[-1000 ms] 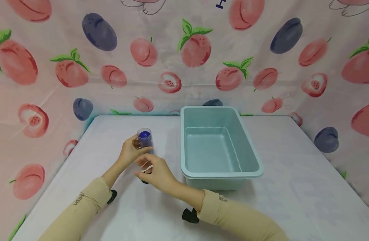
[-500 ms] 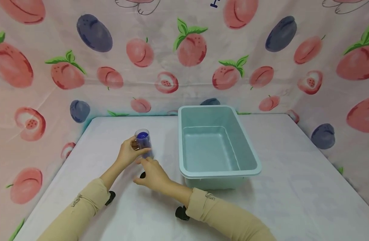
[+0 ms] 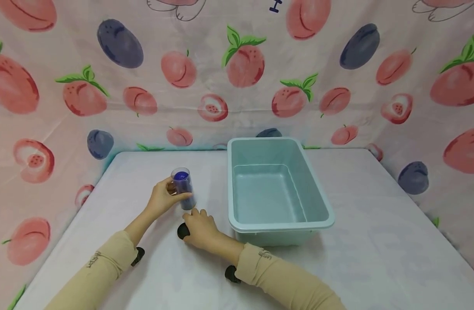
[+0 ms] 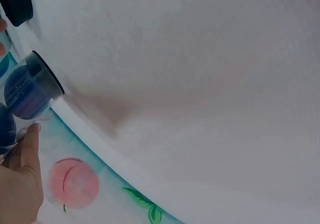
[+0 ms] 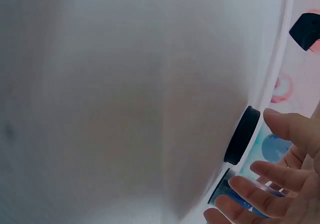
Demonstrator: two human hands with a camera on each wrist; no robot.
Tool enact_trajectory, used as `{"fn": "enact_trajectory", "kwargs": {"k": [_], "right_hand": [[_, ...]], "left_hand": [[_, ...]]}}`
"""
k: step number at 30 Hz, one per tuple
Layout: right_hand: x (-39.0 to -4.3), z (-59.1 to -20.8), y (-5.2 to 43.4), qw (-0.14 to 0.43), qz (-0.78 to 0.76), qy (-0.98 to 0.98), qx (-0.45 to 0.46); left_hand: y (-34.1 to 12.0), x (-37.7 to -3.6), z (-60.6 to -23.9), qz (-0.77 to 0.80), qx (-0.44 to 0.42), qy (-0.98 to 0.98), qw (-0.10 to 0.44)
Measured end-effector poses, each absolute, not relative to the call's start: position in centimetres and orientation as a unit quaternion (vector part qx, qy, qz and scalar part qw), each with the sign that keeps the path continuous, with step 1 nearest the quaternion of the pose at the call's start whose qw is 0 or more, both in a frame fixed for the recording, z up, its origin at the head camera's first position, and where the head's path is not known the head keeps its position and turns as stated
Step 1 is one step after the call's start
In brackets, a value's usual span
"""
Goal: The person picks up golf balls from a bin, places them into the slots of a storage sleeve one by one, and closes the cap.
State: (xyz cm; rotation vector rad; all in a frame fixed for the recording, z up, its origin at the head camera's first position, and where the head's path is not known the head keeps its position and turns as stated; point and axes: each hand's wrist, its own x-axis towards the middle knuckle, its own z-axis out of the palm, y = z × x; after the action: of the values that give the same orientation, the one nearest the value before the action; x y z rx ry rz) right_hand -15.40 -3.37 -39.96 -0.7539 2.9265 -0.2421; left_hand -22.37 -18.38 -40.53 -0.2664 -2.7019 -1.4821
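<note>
Right hand [image 3: 199, 228] lies low on the white table [image 3: 376, 258], fingers loosely spread and relaxed, gripping nothing; a black lid [image 3: 182, 231] lies flat on the table at its fingertips, touching or just beside them, can't tell which. Right wrist view: same black lid [image 5: 242, 135] seen edge-on, fingers [image 5: 280, 125] straight and apart just next to it, and the tube's dark base [image 5: 220, 189] below it. Beige sleeve [image 3: 283, 284] covers that forearm, with a small black strap piece [image 3: 230, 274] at the wrist.

Left hand [image 3: 163, 199], a little farther back, holds a clear tube [image 3: 182, 188] with fingers and thumb curled round its side. Tube stands on the table, tilted slightly, open mouth up, blue balls inside; top one shows through the opening. Left wrist view: tube [image 4: 32, 91] seen from near its dark-rimmed end, blue balls visible through the wall, thumb [image 4: 30, 149] beside it.

Pale green bin [image 3: 329, 217] sits just right of both hands, near but apart from the tube, opening up. Behind the table, a pink fruit-print cloth [image 3: 244, 64] forms the backdrop and both sides.
</note>
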Motion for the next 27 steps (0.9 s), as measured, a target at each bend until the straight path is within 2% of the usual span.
{"fn": "enact_trajectory", "kwargs": {"k": [10, 16, 21, 27], "right_hand": [[-15.5, -40.3, -4.0, 0.068, -0.058, 0.963, -0.252], [-15.6, -40.6, -3.9, 0.052, -0.065, 0.961, -0.262], [-16.0, -40.6, -3.3, 0.055, -0.136, 0.950, -0.278], [-16.5, -40.1, -2.9, 0.085, -0.252, 0.932, -0.248]], "left_hand": [[-18.9, -22.1, -40.5, -0.475, -0.083, -0.876, 0.016], [-18.8, -22.1, -40.8, -0.476, -0.081, -0.875, 0.017], [-18.7, -22.2, -40.7, -0.482, -0.080, -0.872, 0.014], [-18.5, -22.4, -40.5, -0.484, -0.079, -0.872, 0.015]]}}
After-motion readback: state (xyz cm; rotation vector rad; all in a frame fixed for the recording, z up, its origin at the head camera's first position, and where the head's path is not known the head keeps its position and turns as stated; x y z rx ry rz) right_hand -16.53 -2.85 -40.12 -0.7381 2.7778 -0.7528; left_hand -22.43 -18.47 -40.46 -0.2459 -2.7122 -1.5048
